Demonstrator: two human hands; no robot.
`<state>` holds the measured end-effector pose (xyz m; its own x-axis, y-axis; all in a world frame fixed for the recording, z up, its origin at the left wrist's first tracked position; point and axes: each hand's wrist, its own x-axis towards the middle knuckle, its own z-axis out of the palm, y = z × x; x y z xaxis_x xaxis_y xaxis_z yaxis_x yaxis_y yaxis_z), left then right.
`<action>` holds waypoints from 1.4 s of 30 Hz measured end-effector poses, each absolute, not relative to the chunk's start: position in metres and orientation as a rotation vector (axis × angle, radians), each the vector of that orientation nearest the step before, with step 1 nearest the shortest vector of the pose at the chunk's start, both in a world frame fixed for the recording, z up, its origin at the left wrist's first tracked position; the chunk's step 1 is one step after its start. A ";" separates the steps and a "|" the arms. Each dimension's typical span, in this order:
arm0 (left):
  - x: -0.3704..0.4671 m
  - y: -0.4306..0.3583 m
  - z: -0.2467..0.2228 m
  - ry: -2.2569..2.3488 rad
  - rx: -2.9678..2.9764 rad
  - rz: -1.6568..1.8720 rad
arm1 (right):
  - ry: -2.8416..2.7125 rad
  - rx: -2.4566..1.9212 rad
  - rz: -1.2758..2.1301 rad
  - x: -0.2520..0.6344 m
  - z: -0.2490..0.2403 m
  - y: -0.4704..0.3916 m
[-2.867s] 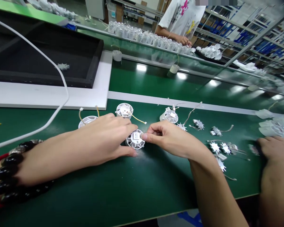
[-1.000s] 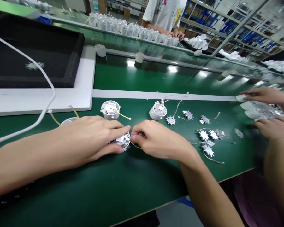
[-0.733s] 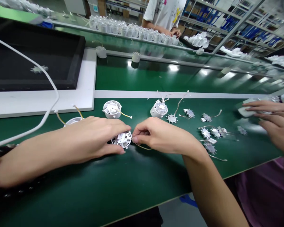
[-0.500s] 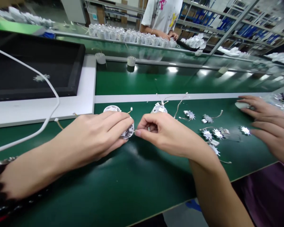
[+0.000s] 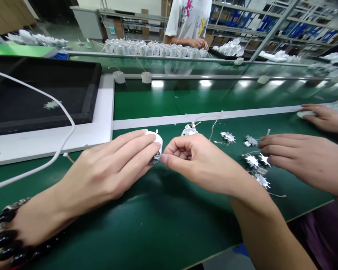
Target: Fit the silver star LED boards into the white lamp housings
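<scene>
My left hand [image 5: 115, 161] is wrapped over a round white housing [image 5: 157, 141], whose white side shows past the fingertips. Silvery fins [image 5: 155, 158] peek out at its lower edge; the rest lies under the fingers. My right hand [image 5: 186, 152] is pinched closed, thumb tip and index right beside that edge. Whatever sits between them is too small or hidden. Just behind the right hand stands another white round housing [image 5: 189, 130] with metal parts and thin wires on top. A loose wire connector [image 5: 66, 155] lies by my left forearm.
Star-shaped metal pieces with wires [image 5: 252, 161] lie to the right. A co-worker's hand [image 5: 295, 157] reaches over them; the other holds a white disc [image 5: 306, 114]. A black tray [image 5: 86, 105] and white cable [image 5: 69, 133] are at left. Another person stands behind rows of white housings [image 5: 154, 50].
The housing in my left hand has tilted, showing its white side instead of the metal inside. My right hand stays pinched beside it. The co-worker's nearer hand has moved left over the metal pieces.
</scene>
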<state>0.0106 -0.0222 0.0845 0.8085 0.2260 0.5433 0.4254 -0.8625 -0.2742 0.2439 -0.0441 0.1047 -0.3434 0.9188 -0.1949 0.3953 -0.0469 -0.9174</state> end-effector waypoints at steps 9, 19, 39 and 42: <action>0.007 -0.022 0.082 -0.693 -2.762 -0.750 | -1.846 -1.420 1.067 0.244 0.106 -0.051; 0.017 -0.027 0.086 -1.025 -3.285 -0.923 | -2.051 -1.507 1.182 0.260 0.112 -0.045; 0.016 -0.025 0.063 -0.777 -3.160 -0.787 | -1.989 -1.452 1.396 0.268 0.110 -0.040; 0.015 -0.025 0.055 -0.694 -2.996 -0.760 | -1.987 -1.498 1.387 0.264 0.105 -0.038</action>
